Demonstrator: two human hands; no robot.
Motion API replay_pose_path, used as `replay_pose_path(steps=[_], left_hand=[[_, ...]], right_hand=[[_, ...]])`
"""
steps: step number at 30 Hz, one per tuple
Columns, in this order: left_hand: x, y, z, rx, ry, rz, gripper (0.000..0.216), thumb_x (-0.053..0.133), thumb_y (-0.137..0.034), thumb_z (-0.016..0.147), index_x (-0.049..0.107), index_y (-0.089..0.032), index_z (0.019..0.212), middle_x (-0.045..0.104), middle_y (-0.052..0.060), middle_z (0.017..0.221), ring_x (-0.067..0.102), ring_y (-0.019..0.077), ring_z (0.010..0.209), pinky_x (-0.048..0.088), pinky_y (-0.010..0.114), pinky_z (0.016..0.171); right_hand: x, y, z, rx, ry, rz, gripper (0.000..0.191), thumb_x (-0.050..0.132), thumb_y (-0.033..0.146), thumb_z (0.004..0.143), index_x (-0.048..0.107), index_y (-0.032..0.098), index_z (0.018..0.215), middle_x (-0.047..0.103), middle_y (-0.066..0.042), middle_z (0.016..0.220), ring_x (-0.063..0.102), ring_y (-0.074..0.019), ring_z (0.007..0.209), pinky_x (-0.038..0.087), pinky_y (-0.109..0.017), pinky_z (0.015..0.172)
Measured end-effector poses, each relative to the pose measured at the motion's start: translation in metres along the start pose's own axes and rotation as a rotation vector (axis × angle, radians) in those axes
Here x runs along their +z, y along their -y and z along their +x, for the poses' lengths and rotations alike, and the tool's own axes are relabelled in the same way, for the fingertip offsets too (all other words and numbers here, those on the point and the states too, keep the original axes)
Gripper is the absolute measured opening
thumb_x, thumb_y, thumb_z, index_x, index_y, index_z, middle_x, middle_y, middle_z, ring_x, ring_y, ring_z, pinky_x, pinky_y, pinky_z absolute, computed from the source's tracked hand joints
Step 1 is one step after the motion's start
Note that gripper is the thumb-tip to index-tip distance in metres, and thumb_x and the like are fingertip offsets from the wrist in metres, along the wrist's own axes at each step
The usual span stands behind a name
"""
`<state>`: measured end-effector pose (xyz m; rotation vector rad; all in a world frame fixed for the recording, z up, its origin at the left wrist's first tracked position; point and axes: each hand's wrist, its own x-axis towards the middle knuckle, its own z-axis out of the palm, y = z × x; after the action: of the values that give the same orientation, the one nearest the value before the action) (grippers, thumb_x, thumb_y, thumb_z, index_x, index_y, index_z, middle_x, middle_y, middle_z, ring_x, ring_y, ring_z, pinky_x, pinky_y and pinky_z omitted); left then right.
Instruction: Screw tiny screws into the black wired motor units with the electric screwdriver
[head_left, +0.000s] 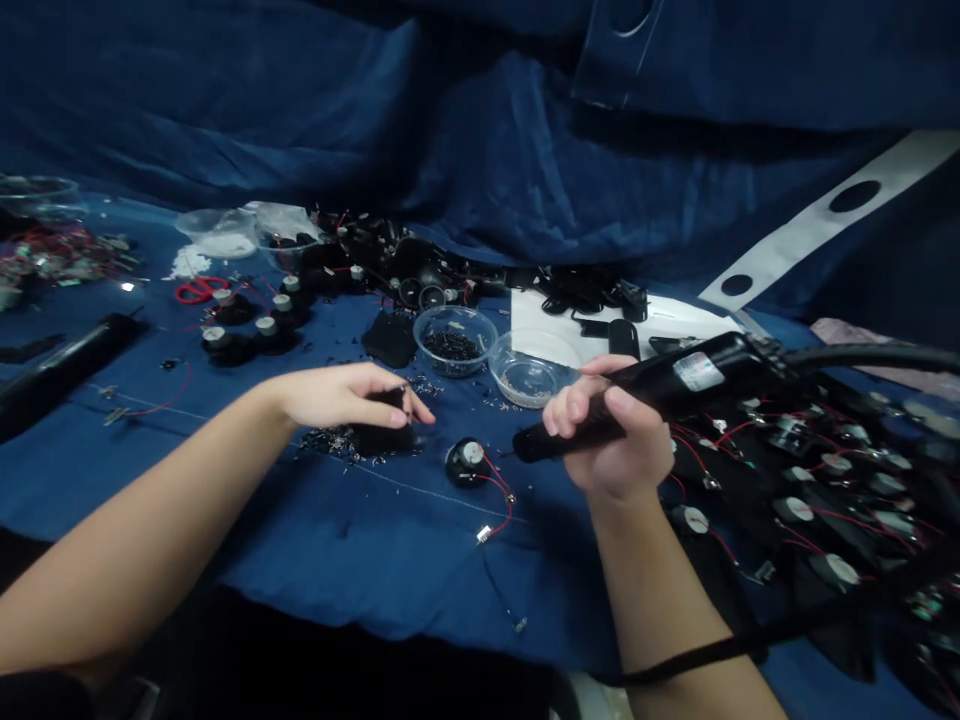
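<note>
My right hand (619,440) is wrapped around a black corded electric screwdriver (675,385), its tip pointing left and down. Thumb and fingers of my left hand (349,395) come together over a pile of small dark screws (334,442); a tiny dark thing shows at the fingertips, too small to name. Between the two hands lies a round black part with a white motor (471,455). Red and black wires lead from it to a small metal connector (484,535) on the blue cloth.
Two clear bowls, one with dark screws (450,345) and one with silver bits (529,380), stand behind the hands. Wired motor parts (799,510) crowd the right. Another black screwdriver (67,370) lies at left, near red scissors (201,290). The screwdriver's cable (862,358) runs right.
</note>
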<state>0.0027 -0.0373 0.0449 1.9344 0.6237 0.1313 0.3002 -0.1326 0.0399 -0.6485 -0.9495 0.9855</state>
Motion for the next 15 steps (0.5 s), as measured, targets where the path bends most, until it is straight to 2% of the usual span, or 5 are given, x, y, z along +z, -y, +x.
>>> replay_pose_path(steps=[3,6,8,12,15], left_hand=[[0.024,0.004,0.017,-0.026,0.126,0.034,0.024,0.067,-0.041,0.097,0.077,-0.022,0.108,0.080,0.007,0.129,0.075,0.0213,0.112,0.057,0.032,0.095],[0.037,0.001,0.023,-0.037,0.243,0.024,0.016,0.066,-0.034,0.095,0.075,-0.023,0.101,0.080,0.004,0.127,0.075,0.0189,0.105,0.057,0.029,0.090],[0.041,-0.002,0.023,-0.019,0.198,0.053,0.012,0.065,-0.032,0.093,0.071,-0.022,0.094,0.079,0.003,0.128,0.074,0.0196,0.107,0.057,0.029,0.091],[0.044,-0.001,0.026,0.014,-0.035,0.091,0.016,0.065,-0.033,0.089,0.064,-0.019,0.082,0.076,0.005,0.132,0.072,0.0221,0.109,0.056,0.031,0.093],[0.045,0.001,0.027,0.001,0.003,0.039,0.017,0.065,-0.034,0.089,0.063,-0.018,0.082,0.076,0.005,0.133,0.073,0.0208,0.102,0.057,0.032,0.088]], right_hand=[[0.004,-0.004,-0.002,0.053,0.007,0.026,0.019,0.071,0.035,0.074,0.067,0.023,0.088,0.058,0.006,0.052,0.051,-0.0112,0.040,0.044,-0.028,0.043],[0.006,-0.013,-0.004,0.093,0.032,0.051,0.018,0.071,0.035,0.076,0.067,0.022,0.089,0.058,0.006,0.054,0.052,-0.0105,0.041,0.044,-0.027,0.044],[0.006,-0.016,-0.005,0.088,0.044,0.040,0.020,0.071,0.035,0.077,0.066,0.022,0.091,0.059,0.007,0.054,0.052,-0.0101,0.041,0.044,-0.026,0.045],[0.005,-0.015,-0.005,0.062,0.033,-0.004,0.020,0.071,0.037,0.079,0.065,0.023,0.092,0.058,0.007,0.054,0.051,-0.0101,0.041,0.044,-0.027,0.045],[0.006,-0.015,-0.005,0.050,0.001,-0.015,0.020,0.071,0.037,0.079,0.065,0.023,0.092,0.057,0.007,0.054,0.051,-0.0102,0.041,0.044,-0.027,0.044]])
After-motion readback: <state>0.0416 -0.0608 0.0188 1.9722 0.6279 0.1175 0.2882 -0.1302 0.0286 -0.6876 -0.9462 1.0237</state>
